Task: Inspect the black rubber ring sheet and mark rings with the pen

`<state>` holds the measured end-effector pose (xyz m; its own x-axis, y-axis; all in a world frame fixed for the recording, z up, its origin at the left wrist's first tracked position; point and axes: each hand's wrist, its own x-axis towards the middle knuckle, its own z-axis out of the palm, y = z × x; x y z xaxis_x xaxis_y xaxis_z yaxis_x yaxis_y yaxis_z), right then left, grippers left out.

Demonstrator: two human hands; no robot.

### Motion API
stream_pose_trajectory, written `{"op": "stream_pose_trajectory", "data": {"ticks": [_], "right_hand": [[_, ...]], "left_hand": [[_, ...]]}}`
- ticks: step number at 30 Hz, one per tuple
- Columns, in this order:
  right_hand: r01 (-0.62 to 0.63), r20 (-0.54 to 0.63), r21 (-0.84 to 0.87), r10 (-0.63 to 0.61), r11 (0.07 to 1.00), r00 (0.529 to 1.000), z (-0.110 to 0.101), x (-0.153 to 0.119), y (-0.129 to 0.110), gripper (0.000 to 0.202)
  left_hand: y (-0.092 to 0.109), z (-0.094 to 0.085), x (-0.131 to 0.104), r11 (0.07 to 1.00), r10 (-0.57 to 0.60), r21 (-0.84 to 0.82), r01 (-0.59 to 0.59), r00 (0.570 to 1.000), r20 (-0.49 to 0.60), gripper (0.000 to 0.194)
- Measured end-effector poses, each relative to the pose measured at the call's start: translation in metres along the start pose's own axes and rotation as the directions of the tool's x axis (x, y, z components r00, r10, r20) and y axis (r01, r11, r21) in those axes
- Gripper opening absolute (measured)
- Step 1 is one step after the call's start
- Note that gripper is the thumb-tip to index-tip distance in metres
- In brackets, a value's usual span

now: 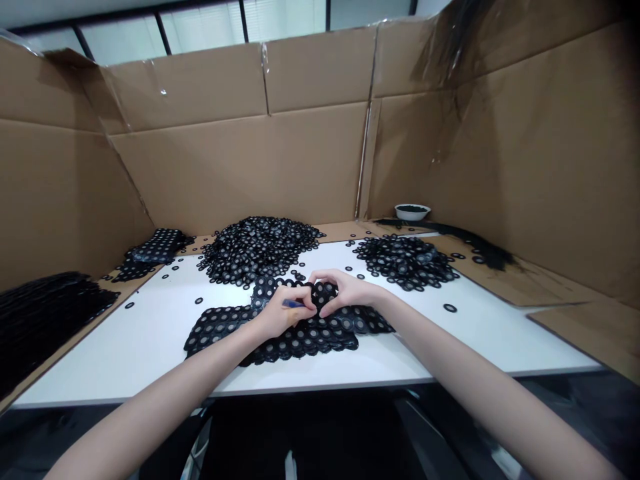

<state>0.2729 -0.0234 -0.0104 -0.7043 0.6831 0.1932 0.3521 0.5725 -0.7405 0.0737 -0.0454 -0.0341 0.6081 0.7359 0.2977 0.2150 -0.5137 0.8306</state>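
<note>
On the white board, a black mat of joined rings (300, 343) lies in overlapping layers in front of me. My left hand (289, 311) is closed around a slim blue-handled tool (293, 304); its tip is hidden among the rings. My right hand (345, 292) curves its thumb and fingers around a raised part of the mat, gripping it just beside my left fingertips. Both hands meet near the mat's middle. Exactly where the fingertips touch the rings is too small to make out.
Behind the mat rises a big heap of loose black rings (250, 247), with a smaller heap (407, 260) to its right. A white bowl (412, 213) and black strands (480, 247) lie at back right. Stacked black mats (55, 320) sit left. Cardboard walls (240, 167) surround the board (125, 353).
</note>
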Motion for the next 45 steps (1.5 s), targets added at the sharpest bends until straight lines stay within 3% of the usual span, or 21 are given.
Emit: {"op": "stream_pose_trajectory", "data": {"ticks": [7,12,19,23,29,41,45], "right_hand": [[-0.034,-0.008,-0.008,0.034,0.999,0.999,0.0,0.0,0.0,0.048],[0.001,0.009,-0.072,0.0,0.997,1.0,-0.001,-0.002,0.0,0.047],[-0.094,-0.013,-0.126,0.093,0.988,0.996,0.001,-0.003,0.003,0.081],[-0.142,-0.008,-0.117,0.142,0.983,0.99,0.001,-0.004,-0.001,0.091],[-0.115,-0.004,-0.07,0.115,0.991,0.993,0.0,-0.005,-0.01,0.086],[-0.086,0.029,0.026,0.085,0.996,0.996,0.001,-0.004,-0.009,0.078],[-0.108,0.024,0.007,0.108,0.994,0.994,0.001,-0.005,-0.01,0.07]], "left_hand": [[0.007,0.002,0.002,0.988,0.092,0.119,-0.098,0.994,0.057,0.017],[0.004,0.001,0.0,0.982,0.129,0.138,-0.13,0.991,0.017,0.015],[0.005,0.001,-0.001,0.979,0.138,0.157,-0.131,0.99,-0.034,0.013],[0.007,0.0,-0.002,0.974,0.155,0.174,-0.143,0.986,-0.061,0.015],[0.006,0.0,-0.001,0.983,0.14,0.134,-0.127,0.985,-0.097,0.015],[0.001,-0.003,-0.003,0.985,0.101,-0.123,-0.122,0.981,-0.168,0.014],[0.001,-0.001,-0.005,0.989,0.099,-0.104,-0.11,0.99,-0.101,0.012]]}}
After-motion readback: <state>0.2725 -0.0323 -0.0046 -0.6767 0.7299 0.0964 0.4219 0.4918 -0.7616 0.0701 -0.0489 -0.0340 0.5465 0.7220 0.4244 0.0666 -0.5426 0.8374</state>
